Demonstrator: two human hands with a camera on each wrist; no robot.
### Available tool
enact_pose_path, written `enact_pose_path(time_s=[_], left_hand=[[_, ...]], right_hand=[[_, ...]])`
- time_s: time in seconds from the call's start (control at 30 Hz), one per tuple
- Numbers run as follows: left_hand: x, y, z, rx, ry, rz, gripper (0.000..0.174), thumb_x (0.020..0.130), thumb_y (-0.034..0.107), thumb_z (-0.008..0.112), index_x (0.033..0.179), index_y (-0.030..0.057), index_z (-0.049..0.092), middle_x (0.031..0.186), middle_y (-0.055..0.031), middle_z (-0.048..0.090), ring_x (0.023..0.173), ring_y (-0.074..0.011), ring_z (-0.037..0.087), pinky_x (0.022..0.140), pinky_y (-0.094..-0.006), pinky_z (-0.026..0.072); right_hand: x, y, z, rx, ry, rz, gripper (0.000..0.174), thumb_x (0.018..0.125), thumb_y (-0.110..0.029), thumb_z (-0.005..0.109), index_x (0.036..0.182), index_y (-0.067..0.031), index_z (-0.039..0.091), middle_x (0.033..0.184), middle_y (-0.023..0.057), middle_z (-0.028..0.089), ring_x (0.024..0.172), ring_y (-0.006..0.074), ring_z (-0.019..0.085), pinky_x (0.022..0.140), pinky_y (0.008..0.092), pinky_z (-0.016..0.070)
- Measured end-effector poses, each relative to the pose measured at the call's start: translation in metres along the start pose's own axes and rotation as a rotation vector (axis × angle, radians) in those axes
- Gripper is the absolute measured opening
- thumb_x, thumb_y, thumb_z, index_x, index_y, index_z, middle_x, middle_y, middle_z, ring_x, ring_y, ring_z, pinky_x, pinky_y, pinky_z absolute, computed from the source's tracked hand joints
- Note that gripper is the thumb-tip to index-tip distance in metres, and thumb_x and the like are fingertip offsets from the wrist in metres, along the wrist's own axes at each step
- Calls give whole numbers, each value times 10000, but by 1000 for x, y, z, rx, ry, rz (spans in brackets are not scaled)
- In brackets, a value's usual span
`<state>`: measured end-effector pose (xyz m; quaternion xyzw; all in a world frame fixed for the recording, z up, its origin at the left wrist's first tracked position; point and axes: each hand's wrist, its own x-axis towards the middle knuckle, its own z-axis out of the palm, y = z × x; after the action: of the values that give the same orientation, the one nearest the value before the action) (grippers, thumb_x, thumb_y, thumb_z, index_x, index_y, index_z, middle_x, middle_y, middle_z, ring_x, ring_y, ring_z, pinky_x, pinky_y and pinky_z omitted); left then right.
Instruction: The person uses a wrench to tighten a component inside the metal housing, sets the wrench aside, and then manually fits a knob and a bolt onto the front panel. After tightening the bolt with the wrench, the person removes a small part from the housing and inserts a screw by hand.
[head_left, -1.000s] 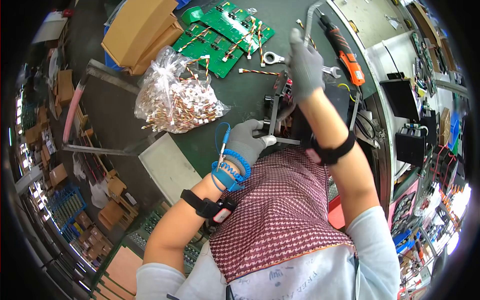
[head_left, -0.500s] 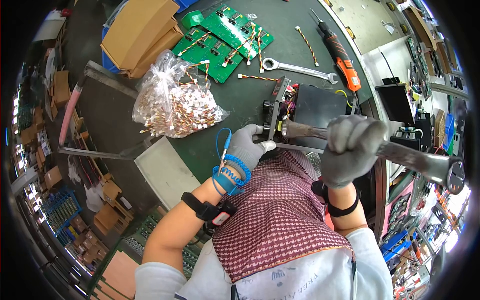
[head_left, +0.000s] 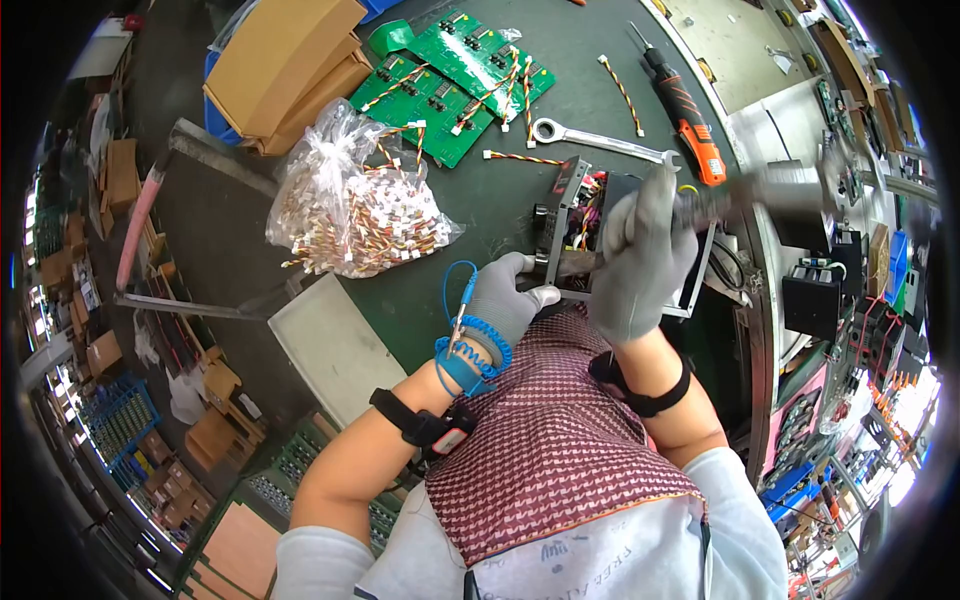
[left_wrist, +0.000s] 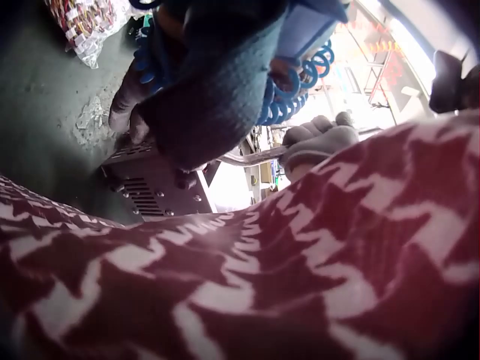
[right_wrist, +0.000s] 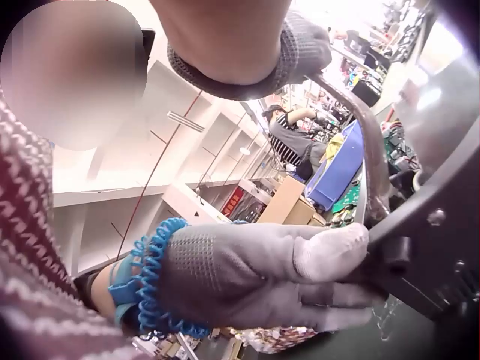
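An open black metal case [head_left: 562, 218] with coloured wiring inside lies in front of the person, its slotted panel facing left. The gloved left hand [head_left: 503, 300] holds the panel's near edge; in the right wrist view its thumb [right_wrist: 334, 253] lies along the corner. The gloved right hand [head_left: 643, 262] grips a long, bent metal wrench [right_wrist: 365, 124] above the case. One end of the wrench meets the panel beside the left thumb; the other end is blurred in the head view. The case's far part is hidden behind the right hand.
A combination wrench [head_left: 600, 142], an orange-and-black power screwdriver [head_left: 690, 120] and loose cables [head_left: 622, 95] lie beyond the case. Green circuit boards [head_left: 470, 60], a bag of cable connectors [head_left: 365, 215] and a cardboard box [head_left: 285, 60] are at the left.
The right hand came down from the far side with the wrench, swung it right and near, then moved back up and left over the case. The left hand stays at the panel.
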<state>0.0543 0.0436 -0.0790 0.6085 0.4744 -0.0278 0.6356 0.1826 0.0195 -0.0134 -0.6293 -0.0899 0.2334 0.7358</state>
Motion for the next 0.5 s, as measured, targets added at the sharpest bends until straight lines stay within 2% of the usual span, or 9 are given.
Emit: enact_pose_path(time_s=[0.03, 0.07, 0.13, 0.17, 0.23, 0.33, 0.37, 0.43, 0.5], left_hand=[[1, -1, 0, -25, -21, -22, 410, 765, 114, 773, 1114, -44, 626, 1022, -157, 688, 940, -198, 646, 838, -311, 506], [2, -1, 0, -51, -42, -44, 400, 765, 123, 774, 1104, -40, 634, 1013, -157, 690, 941, -206, 646, 840, -318, 503], [-1, 6, -2, -28, -31, -40, 403, 759, 134, 781, 1095, -37, 640, 1008, -158, 692, 939, -218, 648, 843, -328, 501], [-1, 9, -3, -1, -30, -30, 406, 752, 146, 788, 1087, -34, 645, 1003, -158, 693, 938, -230, 649, 847, -337, 498], [-1, 12, -5, 36, -24, -41, 411, 745, 152, 795, 1082, -33, 648, 1005, -159, 693, 938, -231, 649, 853, -340, 495], [-1, 6, -1, 109, 10, -27, 422, 735, 163, 803, 1078, -32, 651, 1012, -164, 692, 940, -235, 650, 863, -343, 490], [0, 1, 0, 146, 47, -2, 427, 733, 167, 805, 1079, -32, 651, 1015, -167, 691, 942, -237, 650, 868, -343, 489], [6, -6, -1, 108, 13, 8, 428, 742, 158, 797, 1094, -32, 646, 1022, -160, 692, 951, -226, 648, 867, -337, 491], [5, -9, 0, -10, -26, -8, 439, 743, 144, 794, 1110, -38, 637, 1030, -149, 693, 949, -207, 647, 859, -323, 495]], right_hand=[[8, 1, 6, -17, 75, 73, 427, 964, -324, 560, 624, -156, 362, 499, -44, 344, 405, 49, 255, 388, 242, 180], [19, 6, 7, -17, 69, 79, 427, 964, -324, 560, 624, -156, 362, 499, -44, 344, 405, 49, 255, 388, 242, 180], [47, 21, 0, -24, 89, 176, 417, 896, -419, 635, 688, -75, 522, 572, -1, 453, 526, 78, 386, 487, 274, 306], [62, 33, 0, -22, 89, 179, 417, 896, -419, 635, 688, -75, 522, 572, -1, 453, 526, 78, 386, 487, 274, 306], [92, 56, 2, -150, 119, 322, 455, 864, -479, 646, 723, -54, 571, 610, 15, 497, 568, 94, 431, 533, 291, 349], [118, 72, 9, -314, -12, 411, 497, 862, -505, 634, 704, -41, 551, 634, 29, 531, 589, 104, 485, 562, 270, 392], [113, 58, 10, -312, -4, 408, 497, 862, -505, 634, 704, -41, 551, 634, 29, 531, 589, 104, 485, 562, 270, 392], [97, 19, 8, -323, -110, 273, 498, 870, -508, 624, 698, -48, 539, 623, 5, 512, 549, 86, 451, 527, 249, 370], [79, -14, -4, -196, -143, 150, 441, 921, -437, 591, 677, -80, 502, 585, -42, 442, 521, 36, 388, 470, 224, 311]])
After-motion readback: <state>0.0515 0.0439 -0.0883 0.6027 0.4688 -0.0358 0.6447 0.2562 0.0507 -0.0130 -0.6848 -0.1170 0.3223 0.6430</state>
